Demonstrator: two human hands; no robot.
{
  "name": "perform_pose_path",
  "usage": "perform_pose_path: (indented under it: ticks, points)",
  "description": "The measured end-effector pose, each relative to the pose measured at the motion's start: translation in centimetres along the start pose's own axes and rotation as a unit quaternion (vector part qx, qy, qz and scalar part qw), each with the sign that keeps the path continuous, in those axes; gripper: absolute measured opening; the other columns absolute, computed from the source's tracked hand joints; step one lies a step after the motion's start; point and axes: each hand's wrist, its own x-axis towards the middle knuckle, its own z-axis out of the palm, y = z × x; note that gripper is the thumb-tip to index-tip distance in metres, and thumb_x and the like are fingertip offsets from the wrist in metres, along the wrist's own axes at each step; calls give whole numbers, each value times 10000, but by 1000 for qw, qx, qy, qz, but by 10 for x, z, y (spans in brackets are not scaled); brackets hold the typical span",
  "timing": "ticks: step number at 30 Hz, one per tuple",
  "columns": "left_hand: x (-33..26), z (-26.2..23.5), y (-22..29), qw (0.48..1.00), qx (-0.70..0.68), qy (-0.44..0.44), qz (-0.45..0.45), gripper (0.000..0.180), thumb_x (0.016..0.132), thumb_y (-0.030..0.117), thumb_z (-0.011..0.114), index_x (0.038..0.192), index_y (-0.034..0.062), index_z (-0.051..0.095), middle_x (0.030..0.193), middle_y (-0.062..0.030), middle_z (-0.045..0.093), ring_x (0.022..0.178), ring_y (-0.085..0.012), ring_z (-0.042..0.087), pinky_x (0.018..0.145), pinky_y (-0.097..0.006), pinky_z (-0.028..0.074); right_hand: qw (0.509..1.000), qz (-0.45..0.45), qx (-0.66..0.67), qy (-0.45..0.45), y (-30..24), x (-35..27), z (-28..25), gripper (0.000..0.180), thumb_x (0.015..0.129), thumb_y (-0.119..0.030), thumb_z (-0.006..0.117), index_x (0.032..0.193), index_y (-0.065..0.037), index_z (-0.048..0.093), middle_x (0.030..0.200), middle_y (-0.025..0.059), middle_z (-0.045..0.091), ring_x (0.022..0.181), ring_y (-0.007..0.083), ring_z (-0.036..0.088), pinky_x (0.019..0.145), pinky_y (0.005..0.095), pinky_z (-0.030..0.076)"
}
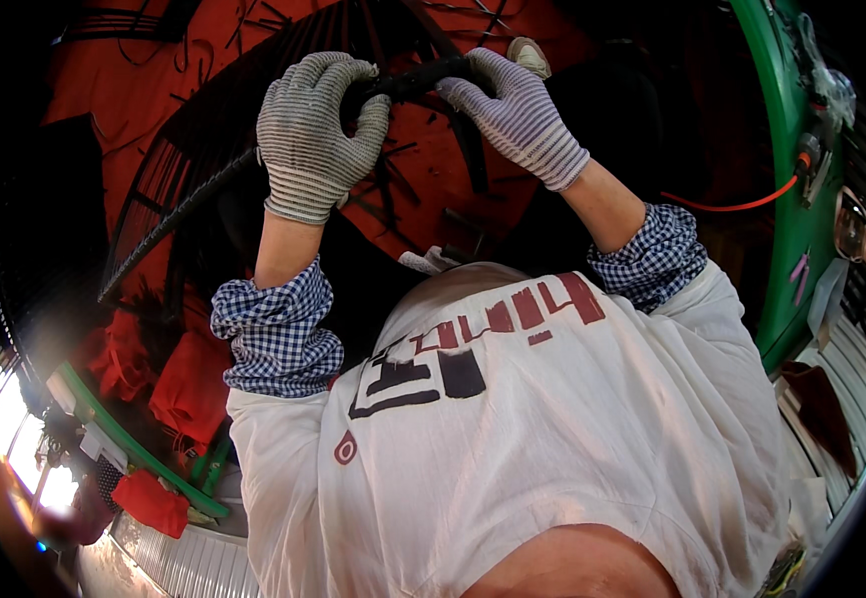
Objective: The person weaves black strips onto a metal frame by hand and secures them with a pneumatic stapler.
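My two hands wear striped knit gloves and are raised at the top of the view, a short gap apart. Between them runs a dark bar (418, 80) that looks wrapped in black strip. Curled around its left part is my left hand (315, 138), thumb bent underneath. My right hand (520, 112) grips the right end, its fingertips partly hidden. The bar appears to belong to a large black slatted frame (188, 149), which reaches down to the left with a wrapped edge (188, 219).
Scattered black strips (388, 179) lie on the red floor (139, 100). At right, a green-edged table (787, 199) carries tools, and an orange hose (742, 207) trails from it. Red cloth (193, 384) and another green edge (134, 444) are at lower left.
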Motion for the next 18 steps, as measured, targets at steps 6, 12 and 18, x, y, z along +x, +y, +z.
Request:
perform_pose_path:
  ticks: [6,12,18]
  points:
    - [-1,0,0,1000,4,-1,-9,245,769,179,772,990,75,746,1034,-102,714,917,-296,699,837,-379,571,1000,6,9,-1,0,0,0,308,952,-315,699,1053,-25,668,872,136,706,758,241,673,730,351,551]
    - [-1,-1,1,1000,8,-6,-11,251,770,188,779,993,75,749,1039,-100,714,920,-292,700,841,-376,572,1000,7,6,-2,-1,0,0,311,952,-317,701,1051,-25,668,869,132,705,752,237,668,729,350,551]
    - [-2,0,-1,1000,1,-4,-8,231,775,143,755,994,69,746,1049,-99,712,928,-295,700,841,-375,573,1000,12,9,-9,-1,1,-1,320,952,-328,702,1063,-29,673,874,129,708,759,226,671,732,350,553]
